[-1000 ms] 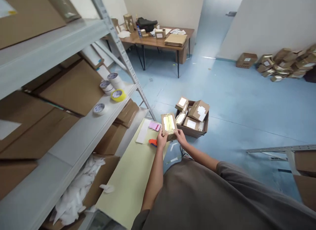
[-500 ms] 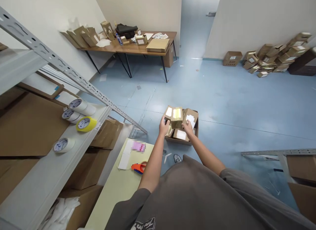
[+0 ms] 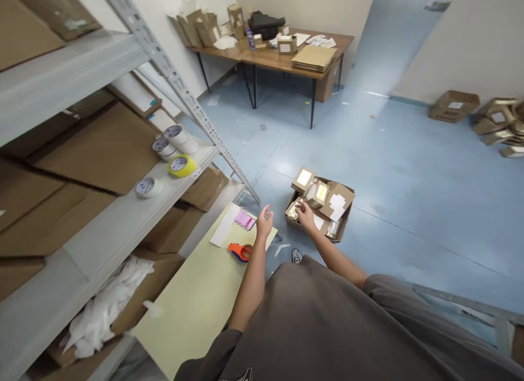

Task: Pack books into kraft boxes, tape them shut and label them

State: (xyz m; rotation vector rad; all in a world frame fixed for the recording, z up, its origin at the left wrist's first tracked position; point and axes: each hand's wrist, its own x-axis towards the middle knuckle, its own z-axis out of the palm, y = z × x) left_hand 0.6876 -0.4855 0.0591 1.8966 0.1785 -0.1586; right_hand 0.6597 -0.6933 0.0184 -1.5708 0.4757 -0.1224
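Observation:
My left hand (image 3: 264, 222) is raised over the corner of the pale yellow table (image 3: 192, 299), fingers apart and nothing in it. My right hand (image 3: 305, 216) hovers at the near left side of a carton (image 3: 346, 222) on the floor, fingers loosely bent and apart, seemingly empty. Packed in the carton are several small cardboard boxes. One bears a yellow label (image 3: 322, 193), and a box with a white label (image 3: 303, 178) sits at the far left corner. On the table, near my left forearm, lie an orange and blue tool (image 3: 240, 252) and a pink, blurred-out item (image 3: 244, 220).
Left of me, a metal shelf (image 3: 98, 250) carries tape rolls (image 3: 181, 165) and large cartons. A brown table (image 3: 274, 64) with boxes stands at the back. More boxes (image 3: 454, 106) rest by the right wall. Another metal rack (image 3: 466, 304) is at lower right.
Both hands have let go of the small boxes in the carton. My left hand has drawn back left over the yellow table. The view has turned, shifting the surroundings rightward.

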